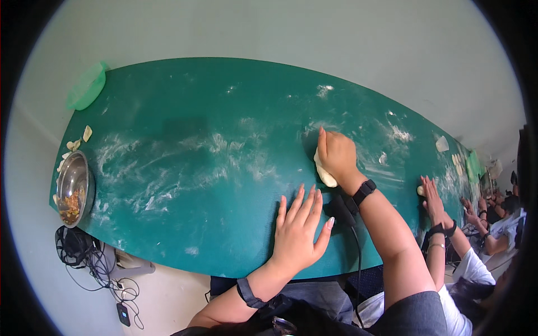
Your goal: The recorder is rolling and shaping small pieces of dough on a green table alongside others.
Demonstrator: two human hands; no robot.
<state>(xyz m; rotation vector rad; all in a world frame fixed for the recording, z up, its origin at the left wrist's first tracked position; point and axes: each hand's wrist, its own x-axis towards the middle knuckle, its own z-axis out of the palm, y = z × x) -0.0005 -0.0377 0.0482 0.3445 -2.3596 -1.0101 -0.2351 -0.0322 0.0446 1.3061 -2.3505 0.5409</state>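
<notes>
A pale piece of dough [325,175] lies on the green table mat [224,213], right of its middle. My right hand [338,154] is closed in a fist over the dough, its thumb pointing away from me. The fist hides part of the dough, whose pale edge shows along the left and near side. My left hand [298,238] rests flat on the mat near the front edge, fingers spread, with nothing in it. A dark strap goes round each of my wrists, and a black device [343,210] with a cable sits by the right one.
White flour streaks the mat. At the left end stand a metal bowl [68,173] of chopped filling, dough pieces [87,133] and a green basket [88,87]. Tangled cables [101,274] hang below. On the right, a co-worker's hands [431,200] press dough, with other people beyond.
</notes>
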